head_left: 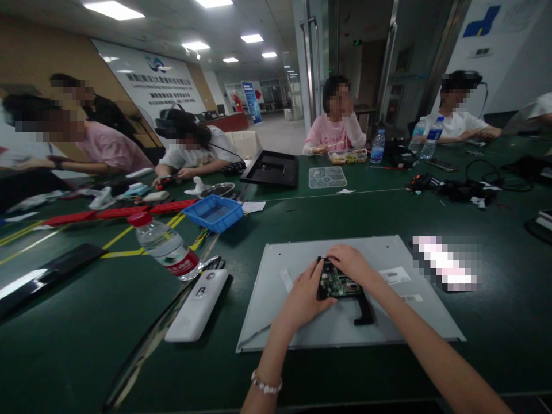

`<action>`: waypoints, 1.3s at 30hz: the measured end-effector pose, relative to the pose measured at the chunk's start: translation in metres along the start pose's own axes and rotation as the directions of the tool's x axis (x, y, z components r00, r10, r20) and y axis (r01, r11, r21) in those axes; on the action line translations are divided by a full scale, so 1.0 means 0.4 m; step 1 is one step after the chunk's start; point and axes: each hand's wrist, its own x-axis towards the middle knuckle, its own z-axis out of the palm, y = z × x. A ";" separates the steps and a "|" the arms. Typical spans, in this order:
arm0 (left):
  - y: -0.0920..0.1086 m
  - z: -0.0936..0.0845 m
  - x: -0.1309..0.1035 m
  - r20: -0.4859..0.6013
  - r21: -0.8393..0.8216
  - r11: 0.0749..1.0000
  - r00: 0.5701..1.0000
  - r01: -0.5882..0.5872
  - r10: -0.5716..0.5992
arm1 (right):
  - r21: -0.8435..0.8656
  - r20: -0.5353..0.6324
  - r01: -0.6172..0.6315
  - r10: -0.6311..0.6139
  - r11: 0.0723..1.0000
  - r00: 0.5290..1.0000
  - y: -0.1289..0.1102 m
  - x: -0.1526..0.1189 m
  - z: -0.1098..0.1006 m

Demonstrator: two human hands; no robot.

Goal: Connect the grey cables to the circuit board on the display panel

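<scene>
A green circuit board [338, 283] in a black frame [364, 313] lies on a flat grey-white panel [276, 270] on the green table. My left hand [304, 294] grips the board's left side, its thumb along the near edge. Over the far edge of the board curls my right hand [350, 263], its fingertips close to those of my left hand at the far left corner. Some of the frame is hidden under my hands. White labels [395, 275] are stuck on the panel to the right of the board.
A water bottle with a red cap [166, 247] and a white power bank [198, 305] are left of the panel. Beyond them sits a blue tray [214, 211]. A lit phone-like object [446, 264] lies at the right. Several people sit around the table.
</scene>
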 end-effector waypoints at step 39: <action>-0.135 -0.038 -0.043 -0.067 0.208 0.947 0.970 0.244 -0.236 | 0.300 0.225 -0.104 0.035 0.948 0.974 0.096 -0.150 -0.044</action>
